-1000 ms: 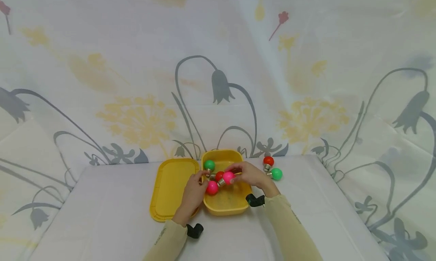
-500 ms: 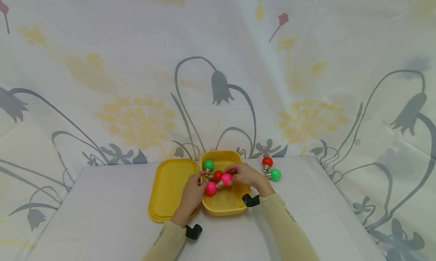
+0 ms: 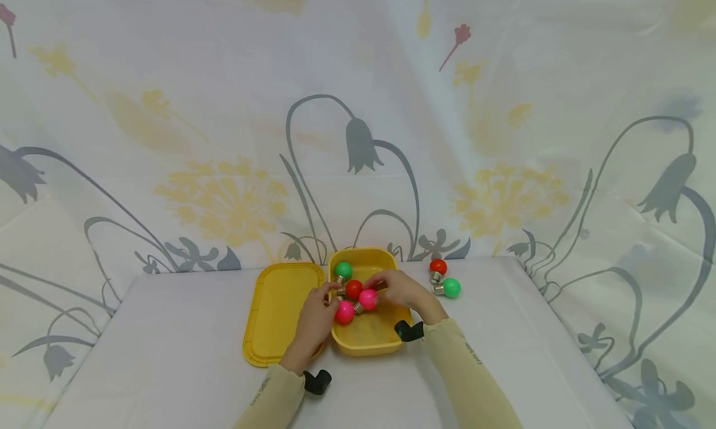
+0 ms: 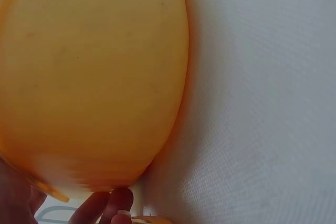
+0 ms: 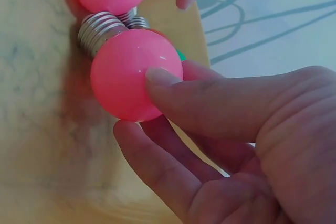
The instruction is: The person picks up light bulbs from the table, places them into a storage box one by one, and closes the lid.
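With thumb and fingers, my right hand (image 3: 404, 290) pinches a pink light bulb (image 5: 134, 74) by its round globe, low inside a yellow plastic box (image 3: 366, 349). The bulb's silver screw base points left, close to a second pink bulb (image 3: 344, 313). A red bulb (image 3: 354, 289) and a green bulb (image 3: 344, 270) lie behind these two, along the box's left side. My left hand (image 3: 316, 317) holds the box at its left rim. The left wrist view shows the box's outer wall (image 4: 94, 77), with fingertips (image 4: 121, 200) at its edge.
A flat yellow lid (image 3: 282, 314) lies on the white table (image 3: 184, 348) left of the box. To the right, a red bulb (image 3: 438, 267) and a green bulb (image 3: 450, 288) lie near the back edge. A flower-printed cloth (image 3: 358, 62) rises behind.
My right hand has moved slightly left and down with the pink bulb, bringing it nearer the other pink one. The left hand keeps its place at the box rim.
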`<state>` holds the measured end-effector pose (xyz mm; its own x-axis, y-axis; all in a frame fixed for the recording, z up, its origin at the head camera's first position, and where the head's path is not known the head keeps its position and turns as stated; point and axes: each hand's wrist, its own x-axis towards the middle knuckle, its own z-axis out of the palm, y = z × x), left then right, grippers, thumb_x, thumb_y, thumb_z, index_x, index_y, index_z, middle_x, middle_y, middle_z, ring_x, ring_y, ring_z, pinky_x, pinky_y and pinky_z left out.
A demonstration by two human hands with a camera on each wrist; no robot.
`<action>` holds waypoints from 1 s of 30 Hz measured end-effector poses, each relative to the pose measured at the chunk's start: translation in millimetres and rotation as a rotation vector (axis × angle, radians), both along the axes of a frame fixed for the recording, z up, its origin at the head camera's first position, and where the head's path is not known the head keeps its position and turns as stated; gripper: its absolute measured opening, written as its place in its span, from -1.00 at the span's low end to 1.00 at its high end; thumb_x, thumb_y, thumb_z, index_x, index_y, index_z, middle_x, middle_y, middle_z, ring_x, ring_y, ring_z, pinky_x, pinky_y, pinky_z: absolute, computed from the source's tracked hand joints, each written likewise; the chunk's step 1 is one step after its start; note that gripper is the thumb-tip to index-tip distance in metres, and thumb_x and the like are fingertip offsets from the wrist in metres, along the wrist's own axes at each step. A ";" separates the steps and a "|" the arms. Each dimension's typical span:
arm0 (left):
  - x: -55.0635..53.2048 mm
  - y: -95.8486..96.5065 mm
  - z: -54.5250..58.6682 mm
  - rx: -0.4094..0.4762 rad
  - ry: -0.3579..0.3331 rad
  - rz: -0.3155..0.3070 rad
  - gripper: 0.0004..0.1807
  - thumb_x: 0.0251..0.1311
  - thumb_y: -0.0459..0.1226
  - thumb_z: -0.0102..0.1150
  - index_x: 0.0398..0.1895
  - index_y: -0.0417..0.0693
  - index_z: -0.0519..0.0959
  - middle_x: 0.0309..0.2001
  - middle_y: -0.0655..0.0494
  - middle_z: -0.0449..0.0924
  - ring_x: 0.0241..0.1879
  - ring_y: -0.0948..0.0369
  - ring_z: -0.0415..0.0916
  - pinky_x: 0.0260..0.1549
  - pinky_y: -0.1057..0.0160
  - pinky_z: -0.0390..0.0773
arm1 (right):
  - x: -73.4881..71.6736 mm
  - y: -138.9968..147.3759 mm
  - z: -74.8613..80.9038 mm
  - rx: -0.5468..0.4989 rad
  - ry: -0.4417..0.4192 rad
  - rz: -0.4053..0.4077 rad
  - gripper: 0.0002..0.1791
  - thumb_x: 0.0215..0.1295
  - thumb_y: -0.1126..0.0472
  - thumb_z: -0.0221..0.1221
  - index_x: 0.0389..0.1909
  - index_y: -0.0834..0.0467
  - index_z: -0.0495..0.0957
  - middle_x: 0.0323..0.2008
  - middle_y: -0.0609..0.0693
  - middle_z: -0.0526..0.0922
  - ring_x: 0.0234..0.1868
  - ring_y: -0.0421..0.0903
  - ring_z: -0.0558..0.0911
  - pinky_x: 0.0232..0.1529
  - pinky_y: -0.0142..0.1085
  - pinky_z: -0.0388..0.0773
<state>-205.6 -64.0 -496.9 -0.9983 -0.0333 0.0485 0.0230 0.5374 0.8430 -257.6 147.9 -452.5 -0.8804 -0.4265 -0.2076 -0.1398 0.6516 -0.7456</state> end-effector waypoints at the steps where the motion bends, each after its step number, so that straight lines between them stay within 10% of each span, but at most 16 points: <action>1: 0.1 0.0 0.2 0.004 -0.005 0.001 -0.69 0.34 -0.27 0.10 0.11 0.04 0.59 -0.24 0.01 0.38 -0.28 0.09 0.37 -0.34 0.18 0.40 | -0.3 0.3 -0.9 -0.001 -0.001 -0.003 -0.68 0.20 0.40 0.28 -0.03 0.09 0.69 -0.01 -0.01 0.67 0.10 0.08 0.58 0.21 0.03 0.42; 30: 0.2 -0.2 0.2 -0.005 0.003 -0.007 -0.70 0.33 -0.29 0.10 0.11 0.01 0.59 -0.25 0.00 0.39 -0.29 0.09 0.37 -0.35 0.18 0.40 | -5.5 9.1 -7.0 -0.118 0.013 0.040 -0.65 0.28 0.42 0.19 0.06 0.14 0.66 0.00 0.00 0.68 0.09 0.01 0.59 0.21 -0.02 0.43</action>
<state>-205.4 -64.2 -496.8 -0.9983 -0.0261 0.0512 0.0289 0.5412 0.8404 -263.1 157.0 -459.5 -0.8642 -0.4825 -0.1428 -0.1740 0.5529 -0.8148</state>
